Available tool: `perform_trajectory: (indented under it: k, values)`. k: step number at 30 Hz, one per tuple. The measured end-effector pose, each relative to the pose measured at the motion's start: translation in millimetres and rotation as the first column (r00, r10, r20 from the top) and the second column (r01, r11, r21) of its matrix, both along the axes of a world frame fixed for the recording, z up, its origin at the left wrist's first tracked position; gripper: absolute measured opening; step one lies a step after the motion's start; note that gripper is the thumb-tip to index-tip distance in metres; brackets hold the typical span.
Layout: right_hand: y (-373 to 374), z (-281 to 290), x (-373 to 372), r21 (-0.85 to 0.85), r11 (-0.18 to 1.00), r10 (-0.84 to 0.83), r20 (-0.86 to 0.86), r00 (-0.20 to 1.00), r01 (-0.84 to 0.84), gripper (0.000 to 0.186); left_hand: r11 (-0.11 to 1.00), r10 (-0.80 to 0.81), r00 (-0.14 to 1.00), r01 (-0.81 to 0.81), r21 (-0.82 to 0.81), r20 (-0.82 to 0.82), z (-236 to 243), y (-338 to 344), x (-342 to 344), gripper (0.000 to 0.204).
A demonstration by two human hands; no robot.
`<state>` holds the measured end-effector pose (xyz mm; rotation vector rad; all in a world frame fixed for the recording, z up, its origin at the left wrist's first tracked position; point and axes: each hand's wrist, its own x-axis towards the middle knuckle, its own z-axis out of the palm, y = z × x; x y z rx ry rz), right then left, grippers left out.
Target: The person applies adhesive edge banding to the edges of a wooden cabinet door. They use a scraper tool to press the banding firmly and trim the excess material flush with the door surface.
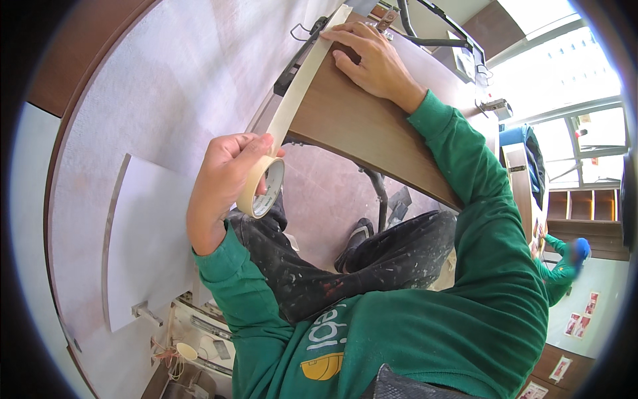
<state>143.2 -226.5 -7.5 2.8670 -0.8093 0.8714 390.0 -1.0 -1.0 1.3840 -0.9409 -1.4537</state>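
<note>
While the left hand (224,167) grips a tape roll (248,198), pale strip (300,92) straight along edge of brown panel (362,130), right hand (377,65) spread wide, touching strip.

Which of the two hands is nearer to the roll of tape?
The left. The left hand holds the roll itself; the right hand is farther away, resting on the brown board near the other end of the strip.
</note>
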Motion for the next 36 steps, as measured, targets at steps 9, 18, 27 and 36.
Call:
perform_trajectory:
  k: [9,18,27,36]
  values:
    - [-2,-1,0,-0.025,1.0,0.013,0.007,1.0,-0.013,0.041,0.999,-0.045,0.999,0.046,-0.014,0.017,-1,1,-2,0.042]
    - [0,1,0,-0.037,0.999,-0.019,-0.056,0.998,0.017,0.04,0.997,-0.069,0.997,0.07,-0.026,0.02,-3,1,1,0.038]
    - [0,-1,1,-0.029,1.0,0.003,-0.002,1.0,-0.003,0.041,0.999,-0.03,0.999,0.031,-0.016,0.038,-5,1,-1,0.037]
    - [8,8,4,-0.004,1.0,-0.023,-0.04,0.999,0.023,0.04,0.999,-0.047,0.996,0.047,0.005,0.071,-2,-1,-2,0.037]
